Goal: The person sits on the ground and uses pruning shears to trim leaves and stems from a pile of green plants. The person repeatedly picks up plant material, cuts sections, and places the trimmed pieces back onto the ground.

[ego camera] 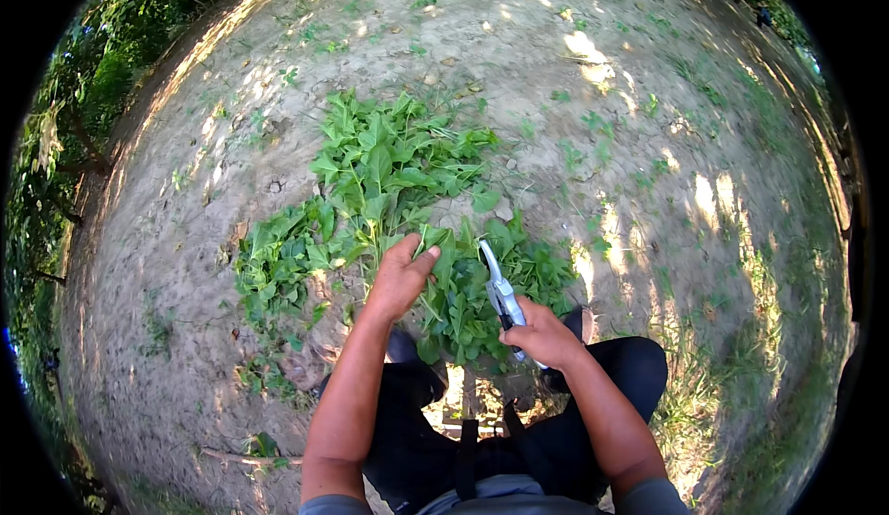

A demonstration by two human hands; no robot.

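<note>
My left hand (403,279) pinches a leafy green shoot (444,244) between thumb and fingers. In my right hand (545,334) are silver-coloured bypass pruning shears (505,297), their head pointing up and away from me. The shears' tip is beside the held shoot; whether it touches any stem I cannot tell. Below and between both hands lies a heap of cut leafy stems (458,306). A larger leafy pile (382,154) spreads on the ground beyond my left hand, and a smaller bunch (278,254) rests to its left.
Dry, cracked soil (208,237) with scattered weeds surrounds the piles. My bent knees (635,369) flank the near heap. A thin stick (250,457) lies at lower left. Trees and shrubs (118,77) line the left edge, and grass (694,404) grows at right.
</note>
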